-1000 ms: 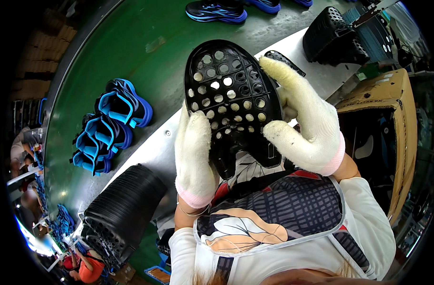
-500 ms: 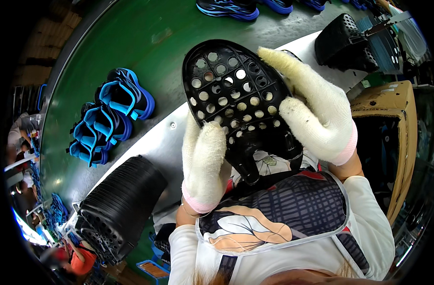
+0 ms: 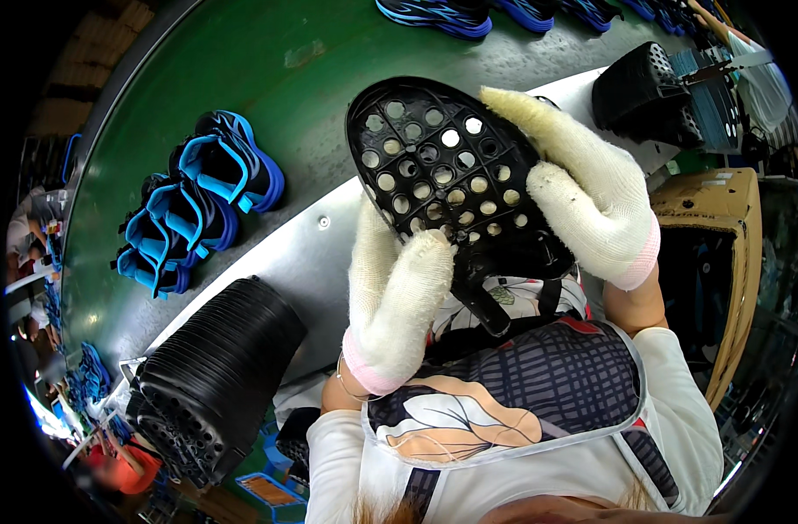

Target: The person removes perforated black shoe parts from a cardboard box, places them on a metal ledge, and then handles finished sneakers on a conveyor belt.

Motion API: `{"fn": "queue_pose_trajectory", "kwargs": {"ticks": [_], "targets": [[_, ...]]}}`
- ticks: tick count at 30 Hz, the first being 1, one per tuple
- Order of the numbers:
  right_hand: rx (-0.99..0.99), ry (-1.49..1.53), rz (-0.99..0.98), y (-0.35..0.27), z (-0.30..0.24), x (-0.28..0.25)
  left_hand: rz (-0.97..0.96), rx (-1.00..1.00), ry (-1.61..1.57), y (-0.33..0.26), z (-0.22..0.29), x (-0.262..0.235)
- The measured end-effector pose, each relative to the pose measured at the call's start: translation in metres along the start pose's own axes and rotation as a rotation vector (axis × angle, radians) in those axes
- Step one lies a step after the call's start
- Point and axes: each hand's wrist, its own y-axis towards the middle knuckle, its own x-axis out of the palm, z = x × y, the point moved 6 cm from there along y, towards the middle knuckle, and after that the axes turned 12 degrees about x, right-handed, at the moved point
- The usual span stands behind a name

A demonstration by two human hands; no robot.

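Observation:
I hold a black perforated plastic tray (image 3: 434, 166), sole-shaped with round holes, tilted up in front of my chest. My left hand (image 3: 390, 297), in a cream knit glove, grips its lower left edge. My right hand (image 3: 582, 192), also in a cream glove, clasps its right side, fingers reaching along the upper rim. Both hands are closed on the tray above the pale grey workbench (image 3: 303, 253).
A stack of black perforated trays (image 3: 207, 375) lies at my lower left, and another stack (image 3: 643, 87) stands at upper right. Blue shoes (image 3: 198, 210) ride a green conveyor (image 3: 285, 79), with more shoes (image 3: 434, 13) at the top. A cardboard box (image 3: 722, 227) stands on my right.
The tray has been raised and tilted more toward me. My left hand has slid lower on its left edge; my right hand stays on the right side.

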Motion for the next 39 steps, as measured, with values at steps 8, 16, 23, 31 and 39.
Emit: {"fn": "queue_pose_trajectory", "kwargs": {"ticks": [8,16,23,31,39], "targets": [[0.021,0.005,-0.008,0.002,0.004,0.009,-0.002,0.031,0.012,-0.001,-0.003,-0.010],[-0.049,-0.005,0.079,-0.003,0.006,0.005,-0.006,0.110,0.099,0.008,-0.001,-0.004],[-0.053,0.077,-0.168,-0.006,0.024,0.017,-0.298,0.392,-0.100,0.028,-0.003,0.006],[-0.097,0.159,0.001,-0.016,0.068,-0.008,-0.205,0.377,-0.273,0.026,0.015,-0.029],[-0.514,-0.095,0.066,-0.063,0.016,0.006,-0.051,0.457,0.095,0.008,0.026,-0.010]]}}
